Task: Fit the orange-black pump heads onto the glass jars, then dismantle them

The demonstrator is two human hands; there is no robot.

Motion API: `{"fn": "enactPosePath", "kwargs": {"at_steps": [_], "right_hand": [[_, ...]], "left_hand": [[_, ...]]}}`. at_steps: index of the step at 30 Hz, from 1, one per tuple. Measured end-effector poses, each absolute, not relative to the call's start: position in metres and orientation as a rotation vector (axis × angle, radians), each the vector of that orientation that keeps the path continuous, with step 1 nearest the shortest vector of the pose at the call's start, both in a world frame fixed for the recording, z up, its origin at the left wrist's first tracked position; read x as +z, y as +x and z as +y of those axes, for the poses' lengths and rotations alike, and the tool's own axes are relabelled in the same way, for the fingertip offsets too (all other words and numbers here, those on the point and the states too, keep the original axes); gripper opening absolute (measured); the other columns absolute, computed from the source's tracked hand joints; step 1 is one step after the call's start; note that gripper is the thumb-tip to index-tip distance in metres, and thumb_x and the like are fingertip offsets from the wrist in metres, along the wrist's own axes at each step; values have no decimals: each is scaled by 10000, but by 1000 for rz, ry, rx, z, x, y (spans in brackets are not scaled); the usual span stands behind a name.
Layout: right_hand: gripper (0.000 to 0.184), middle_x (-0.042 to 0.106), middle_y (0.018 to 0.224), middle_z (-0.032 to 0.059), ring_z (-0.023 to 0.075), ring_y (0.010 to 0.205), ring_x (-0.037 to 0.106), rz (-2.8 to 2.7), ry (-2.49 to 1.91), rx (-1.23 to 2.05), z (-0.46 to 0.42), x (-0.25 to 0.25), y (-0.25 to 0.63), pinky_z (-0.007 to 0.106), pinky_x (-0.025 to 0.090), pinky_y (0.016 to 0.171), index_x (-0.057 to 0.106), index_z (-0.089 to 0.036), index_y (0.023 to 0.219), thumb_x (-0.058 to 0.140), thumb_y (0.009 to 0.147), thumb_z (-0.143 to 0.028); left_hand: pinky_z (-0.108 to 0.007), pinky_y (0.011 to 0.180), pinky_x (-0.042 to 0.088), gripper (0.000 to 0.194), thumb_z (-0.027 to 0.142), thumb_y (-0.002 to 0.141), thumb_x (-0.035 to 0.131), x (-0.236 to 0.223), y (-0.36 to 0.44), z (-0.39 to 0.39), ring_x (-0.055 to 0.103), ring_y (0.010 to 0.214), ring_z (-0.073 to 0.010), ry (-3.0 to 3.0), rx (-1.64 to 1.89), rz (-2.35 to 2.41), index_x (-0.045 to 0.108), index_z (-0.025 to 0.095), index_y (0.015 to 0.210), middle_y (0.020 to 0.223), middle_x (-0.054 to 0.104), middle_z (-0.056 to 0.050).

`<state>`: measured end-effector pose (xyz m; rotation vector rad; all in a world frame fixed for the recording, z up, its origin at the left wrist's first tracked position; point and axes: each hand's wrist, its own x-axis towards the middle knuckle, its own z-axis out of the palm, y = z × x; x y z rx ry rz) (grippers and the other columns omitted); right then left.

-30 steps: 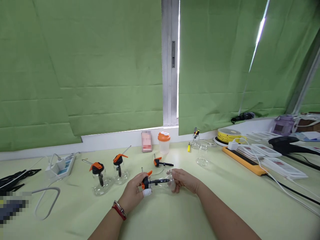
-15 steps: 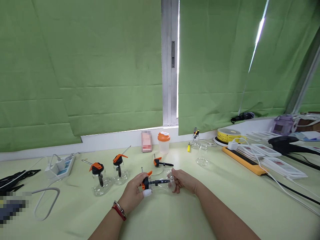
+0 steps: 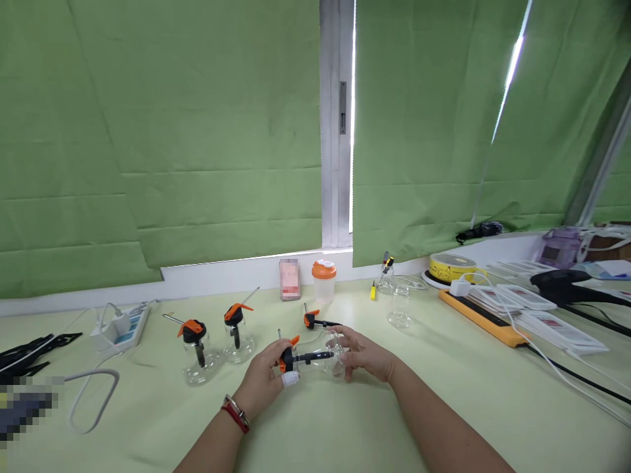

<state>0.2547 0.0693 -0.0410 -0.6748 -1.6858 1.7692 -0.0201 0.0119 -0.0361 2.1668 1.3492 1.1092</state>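
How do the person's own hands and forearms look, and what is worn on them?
The left hand has a white wrapping on the thumb; its wrist carries a silvery bracelet and a red band. On the right hand, no wrapping or jewellery is visible. No sleeve shows on either forearm.

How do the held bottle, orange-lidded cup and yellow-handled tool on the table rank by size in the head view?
Held bottle (nearest the camera, so perhaps exaggerated)
Orange-lidded cup
Yellow-handled tool
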Motion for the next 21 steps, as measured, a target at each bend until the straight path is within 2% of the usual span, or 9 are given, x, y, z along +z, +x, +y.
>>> {"fn": "enactPosePath", "kwargs": {"at_steps": [2, 5, 7, 10, 21], "right_hand": [[689, 508, 1172, 108, 201, 750, 675, -1682, -706, 1777, 70, -42, 254, 294, 521, 565, 377, -277, 1282, 718, 702, -431], [646, 596, 999, 90, 204, 698, 678, -1674, -752, 1789, 70, -42, 251, 257, 494, 509, 401, -218, 1253, 673, 731, -485], [568, 624, 890, 72, 188, 665, 670, -1682, -768, 1782, 70, -43, 250, 231, 474, 482, 463, -178, 1174, 636, 752, -515], [506, 647, 855, 78, 157, 604, 653, -1704, -809, 1752, 72, -46, 247, 202, 441, 438, 531, -145, 1027, 564, 776, -582], [690, 642, 683, 84, 103, 438, 563, -1739, -922, 1688, 83, -61, 243, 199, 397, 388, 586, -104, 733, 304, 807, -729]], "left_hand": [[-351, 955, 443, 422, 230, 691, 657, -35, -19, 11, 556, 1095, -244, 2179, 1099, 1337, 607, 230, 1109, 1167, 612, -75], [-360, 968, 433, 418, 213, 694, 649, -34, -19, 10, 546, 1108, -246, 2189, 1087, 1339, 604, 232, 1109, 1176, 607, -73], [-358, 964, 437, 413, 202, 693, 647, -33, -19, 10, 550, 1102, -244, 2197, 1087, 1335, 606, 231, 1103, 1172, 609, -72], [-351, 956, 444, 409, 200, 691, 650, -33, -19, 10, 556, 1092, -239, 2202, 1086, 1327, 607, 234, 1097, 1164, 613, -70], [-362, 975, 433, 444, 213, 694, 657, -35, -20, 11, 545, 1118, -245, 2217, 1077, 1320, 601, 229, 1134, 1191, 607, -80]]}}
